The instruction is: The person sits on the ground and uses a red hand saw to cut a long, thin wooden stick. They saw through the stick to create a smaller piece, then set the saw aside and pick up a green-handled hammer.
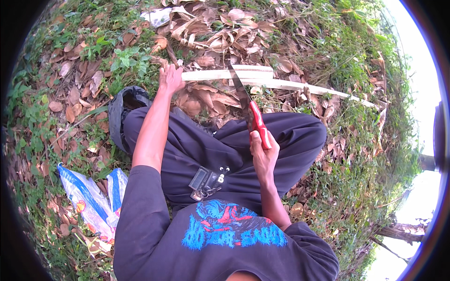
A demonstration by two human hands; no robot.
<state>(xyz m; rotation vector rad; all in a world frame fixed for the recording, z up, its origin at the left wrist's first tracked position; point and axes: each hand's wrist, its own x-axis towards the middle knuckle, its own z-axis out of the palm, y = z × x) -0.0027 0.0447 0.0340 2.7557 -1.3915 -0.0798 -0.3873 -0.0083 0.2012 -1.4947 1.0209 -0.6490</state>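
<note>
My left hand (170,78) is closed round the left end of a pale wooden strip (201,75), which lies crosswise ahead of my lap. Closed on a red handle, my right hand (264,152) holds a red-handled saw (257,121) over my right leg. Its dark, tapering blade points away and crosses over the strip; its teeth are too small to make out, and I cannot tell whether blade and wood touch. A second, longer pale strip (307,87) runs from near the blade toward the right.
I sit cross-legged on leaf-strewn ground. A black bag (119,112) lies beside my left knee. A clear and blue plastic bag (89,194) is by my left side. A small dark device (199,178) with keys rests on my lap. Dry leaves (211,28) pile up ahead.
</note>
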